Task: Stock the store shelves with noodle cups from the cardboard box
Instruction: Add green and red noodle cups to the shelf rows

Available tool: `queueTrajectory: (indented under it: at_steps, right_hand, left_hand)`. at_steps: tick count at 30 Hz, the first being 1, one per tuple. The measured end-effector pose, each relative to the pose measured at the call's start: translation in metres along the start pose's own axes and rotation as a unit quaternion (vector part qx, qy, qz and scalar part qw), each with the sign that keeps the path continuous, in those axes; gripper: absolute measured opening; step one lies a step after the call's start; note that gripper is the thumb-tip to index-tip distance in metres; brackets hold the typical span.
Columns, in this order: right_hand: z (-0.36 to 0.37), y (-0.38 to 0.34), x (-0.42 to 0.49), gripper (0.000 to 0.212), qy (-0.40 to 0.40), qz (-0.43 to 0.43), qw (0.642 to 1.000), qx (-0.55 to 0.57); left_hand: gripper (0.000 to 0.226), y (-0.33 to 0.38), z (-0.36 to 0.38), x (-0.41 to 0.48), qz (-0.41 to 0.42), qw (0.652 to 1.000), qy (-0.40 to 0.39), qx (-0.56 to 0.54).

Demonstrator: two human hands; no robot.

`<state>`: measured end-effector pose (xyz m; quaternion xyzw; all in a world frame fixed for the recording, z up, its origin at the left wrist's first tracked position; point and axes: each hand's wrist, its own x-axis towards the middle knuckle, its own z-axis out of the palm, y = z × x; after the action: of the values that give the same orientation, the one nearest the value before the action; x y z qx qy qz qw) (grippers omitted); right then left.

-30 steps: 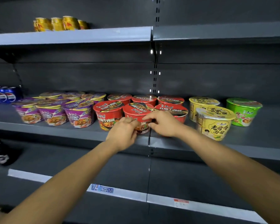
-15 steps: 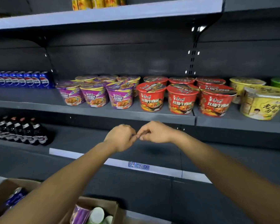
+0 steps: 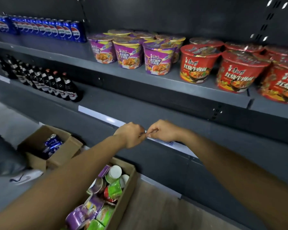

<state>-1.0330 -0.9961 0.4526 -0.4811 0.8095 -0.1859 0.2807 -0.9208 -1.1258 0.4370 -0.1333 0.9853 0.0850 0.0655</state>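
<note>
Purple noodle cups (image 3: 130, 52) and red noodle cups (image 3: 198, 63) stand in rows on the grey shelf (image 3: 156, 83). Below my arms a cardboard box (image 3: 123, 196) on the floor holds several purple, green and red noodle cups (image 3: 113, 183) lying jumbled. My left hand (image 3: 131, 135) and my right hand (image 3: 163, 131) are held together in front of the lower shelf edge, fingers curled, fingertips touching, well below the cups and above the box. Neither hand holds a cup.
Blue soda cans (image 3: 40, 28) line the shelf left of the purple cups. Dark bottles (image 3: 40, 78) stand on the lower shelf at left. A second cardboard box (image 3: 48, 150) with blue cans sits on the floor at left, beside a white shoe (image 3: 25, 177).
My hands left the red cup on the shelf and dropped below the shelf edge, staying together. The view swung down and left, bringing the boxes into sight.
</note>
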Motion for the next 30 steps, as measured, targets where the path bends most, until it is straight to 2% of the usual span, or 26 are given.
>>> queueTrajectory:
  at_steps: [9, 16, 24, 30]
  right_hand:
    - [0.075, 0.013, 0.028, 0.017, -0.079, -0.006, 0.996, 0.05]
    - [0.153, 0.0, 0.058, 0.022, -0.138, 0.014, 0.987, 0.081]
    - [0.292, -0.017, 0.116, 0.022, -0.21, 0.056, 0.974, 0.071]
    - [0.424, -0.011, 0.154, 0.023, -0.216, 0.136, 0.96, 0.111]
  left_hand:
    - [0.03, -0.032, 0.063, -0.026, -0.058, 0.997, -0.043, -0.028]
    - [0.025, -0.09, 0.126, -0.056, -0.095, 0.989, -0.09, -0.063]
    - [0.04, -0.195, 0.22, -0.121, -0.136, 0.971, -0.179, -0.086]
    - [0.043, -0.269, 0.317, -0.175, -0.226, 0.938, -0.232, -0.125]
